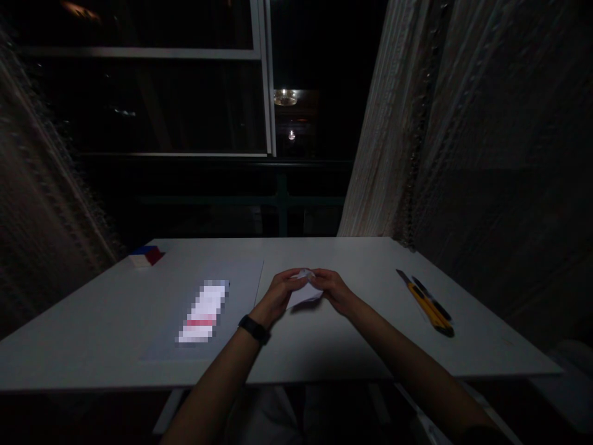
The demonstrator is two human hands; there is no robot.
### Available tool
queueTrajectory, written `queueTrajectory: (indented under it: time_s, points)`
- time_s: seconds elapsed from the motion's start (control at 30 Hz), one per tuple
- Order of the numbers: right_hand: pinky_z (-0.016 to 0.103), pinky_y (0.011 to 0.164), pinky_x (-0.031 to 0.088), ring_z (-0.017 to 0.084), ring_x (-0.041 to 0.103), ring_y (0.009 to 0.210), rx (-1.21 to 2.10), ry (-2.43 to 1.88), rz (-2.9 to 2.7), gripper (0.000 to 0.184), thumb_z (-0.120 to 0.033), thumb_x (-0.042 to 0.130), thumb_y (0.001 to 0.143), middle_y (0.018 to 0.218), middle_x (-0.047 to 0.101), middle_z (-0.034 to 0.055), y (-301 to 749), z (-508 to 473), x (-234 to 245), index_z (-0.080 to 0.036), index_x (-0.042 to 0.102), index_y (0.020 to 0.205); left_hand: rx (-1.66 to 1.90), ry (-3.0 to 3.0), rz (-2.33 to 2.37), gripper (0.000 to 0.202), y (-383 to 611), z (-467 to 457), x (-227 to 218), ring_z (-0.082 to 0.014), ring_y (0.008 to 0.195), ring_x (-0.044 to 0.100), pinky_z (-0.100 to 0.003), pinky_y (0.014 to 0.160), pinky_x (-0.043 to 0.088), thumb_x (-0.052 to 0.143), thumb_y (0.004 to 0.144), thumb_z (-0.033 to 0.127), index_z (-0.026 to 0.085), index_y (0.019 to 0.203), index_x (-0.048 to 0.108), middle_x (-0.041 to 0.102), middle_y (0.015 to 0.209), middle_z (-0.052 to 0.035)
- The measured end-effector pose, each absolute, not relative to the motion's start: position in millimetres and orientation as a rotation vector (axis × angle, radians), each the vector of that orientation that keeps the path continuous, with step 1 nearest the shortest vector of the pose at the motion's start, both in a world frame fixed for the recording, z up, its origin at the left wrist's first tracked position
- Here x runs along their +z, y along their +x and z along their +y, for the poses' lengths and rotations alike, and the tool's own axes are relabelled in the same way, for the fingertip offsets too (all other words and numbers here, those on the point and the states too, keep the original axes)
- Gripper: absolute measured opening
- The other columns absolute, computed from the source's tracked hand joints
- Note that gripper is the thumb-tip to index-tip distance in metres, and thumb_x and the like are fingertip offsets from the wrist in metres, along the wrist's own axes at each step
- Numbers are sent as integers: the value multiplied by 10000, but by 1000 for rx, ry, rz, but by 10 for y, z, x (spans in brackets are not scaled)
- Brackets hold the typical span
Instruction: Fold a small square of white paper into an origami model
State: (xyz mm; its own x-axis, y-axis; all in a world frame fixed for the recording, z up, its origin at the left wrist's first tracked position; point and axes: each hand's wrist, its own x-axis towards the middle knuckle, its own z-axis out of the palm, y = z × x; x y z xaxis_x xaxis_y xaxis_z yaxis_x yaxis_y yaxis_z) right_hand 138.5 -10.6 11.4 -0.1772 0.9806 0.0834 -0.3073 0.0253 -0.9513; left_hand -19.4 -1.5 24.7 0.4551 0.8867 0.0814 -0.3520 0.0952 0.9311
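A small folded piece of white paper [304, 295] is held just above the white table [347, 346], near its middle. My left hand [278, 295], with a black band on the wrist, pinches the paper's left side. My right hand [334, 289] pinches its right side. Both hands meet at the paper's top edge, fingers closed on it. The room is dim, so the folds are hard to make out.
A yellow utility knife [428, 306] and a dark pen [432, 299] lie at the table's right. A blurred white packet [202, 312] rests on a sheet at the left. A small red, white and blue block [146, 254] sits at the far left corner. Curtains flank a dark window.
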Motion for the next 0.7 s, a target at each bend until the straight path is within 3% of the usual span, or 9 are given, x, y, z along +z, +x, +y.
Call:
queueTrajectory:
  time_s: [0.17,0.7]
  points:
    - [269,644,375,141,540,667,1441,-848,-1117,294,-343,696,621,747,654,32,1385,-114,122,-156,686,847,1008,1068,609,390,-217,-4,264,-173,704,608,-281,680,437,718,591,195,95,962,649,673,829,-98]
    - [316,775,385,177,589,788,1495,-756,-1226,346,-283,699,629,897,678,70,1394,-210,241,-163,680,952,1000,1033,608,320,-274,5,271,-149,631,586,-257,616,413,652,550,109,113,870,669,665,741,-61]
